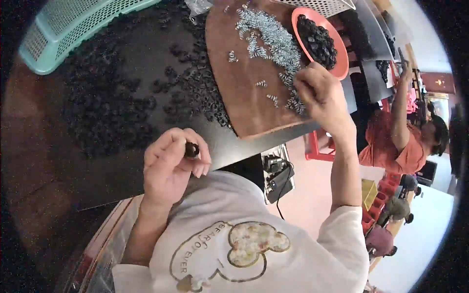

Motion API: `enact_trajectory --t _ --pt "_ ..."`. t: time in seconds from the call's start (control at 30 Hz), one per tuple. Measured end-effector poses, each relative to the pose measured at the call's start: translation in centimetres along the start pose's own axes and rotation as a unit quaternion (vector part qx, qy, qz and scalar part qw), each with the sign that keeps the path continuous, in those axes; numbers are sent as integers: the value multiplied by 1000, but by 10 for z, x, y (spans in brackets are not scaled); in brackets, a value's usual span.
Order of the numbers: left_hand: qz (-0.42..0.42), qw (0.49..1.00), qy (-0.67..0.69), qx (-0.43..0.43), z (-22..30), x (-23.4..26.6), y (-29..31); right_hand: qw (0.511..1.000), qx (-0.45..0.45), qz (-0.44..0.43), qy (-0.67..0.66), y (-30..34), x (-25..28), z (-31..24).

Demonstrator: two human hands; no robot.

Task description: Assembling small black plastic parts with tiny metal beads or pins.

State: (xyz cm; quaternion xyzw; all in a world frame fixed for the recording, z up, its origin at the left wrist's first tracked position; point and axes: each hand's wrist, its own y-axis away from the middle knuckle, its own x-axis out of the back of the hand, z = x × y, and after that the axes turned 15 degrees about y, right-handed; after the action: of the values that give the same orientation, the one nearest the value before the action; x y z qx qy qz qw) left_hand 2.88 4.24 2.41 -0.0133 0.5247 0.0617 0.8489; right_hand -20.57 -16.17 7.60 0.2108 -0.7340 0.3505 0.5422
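My left hand (173, 163) is closed on a small black plastic part (191, 149), round with an opening in its end, just over the table's near edge. At the right, my right hand (320, 95) hovers over the brown sheet's edge, fingertips pinched together; what they hold, if anything, is hidden. Beside it lies a heap of small silvery coil springs (276, 41), with several strays on the brown sheet (234, 93). An orange-red bowl (341, 66) stands just beyond that hand, with black plastic pieces (316, 41) in it.
Many loose black parts (112, 107) cover the dark table at left and centre. A green plastic basket (44, 58) stands at the far left, a white perforated one (322, 5) at the back. Another person (400, 141) in an orange shirt is at the right, with others farther off.
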Motion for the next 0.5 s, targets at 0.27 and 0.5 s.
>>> enact_trajectory --t 0.27,0.5 --pt "-3 1000 15 -6 1 5 2 995 47 -58 63 -2 3 -11" --pt "-4 1000 11 -6 2 5 7 989 96 -114 21 2 6 -22"
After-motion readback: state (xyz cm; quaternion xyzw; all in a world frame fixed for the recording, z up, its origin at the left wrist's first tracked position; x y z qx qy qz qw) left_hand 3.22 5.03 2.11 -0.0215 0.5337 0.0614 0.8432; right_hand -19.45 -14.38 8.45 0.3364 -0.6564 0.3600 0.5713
